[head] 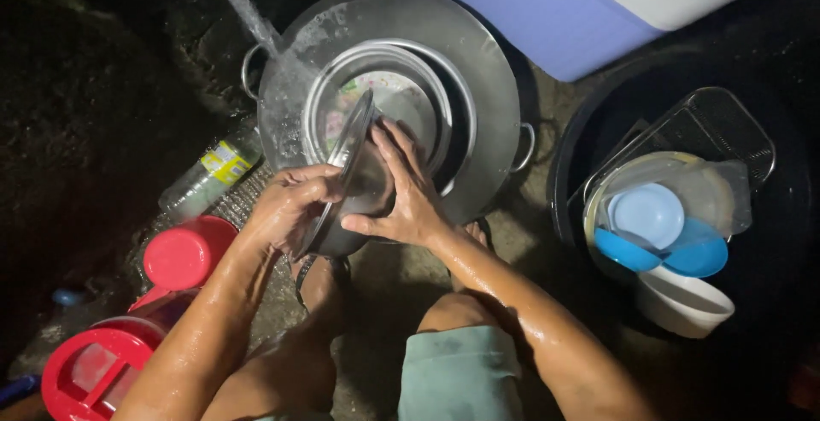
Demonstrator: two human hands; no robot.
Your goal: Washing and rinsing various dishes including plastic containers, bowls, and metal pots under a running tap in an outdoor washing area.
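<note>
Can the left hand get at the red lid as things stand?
Probably not right away: the left hand is holding the glass lid. The red lid lies uncovered just beside its forearm, path open.

Clear round glass lid [346, 178], wet, tilted on edge (nearly upright) over my steel basin [478, 71].

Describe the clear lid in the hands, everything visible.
The clear lid looks like glass with a thin metal rim, round and wet. It is tilted on edge, nearly upright, over the near side of the big metal basin. The left hand clasps its lower left rim; the right hand lies spread flat against its right face. Its top edge overlaps the smaller steel bowl inside the basin. No knob or handle shows from this angle. The water stream lands behind it, not on it.
</note>
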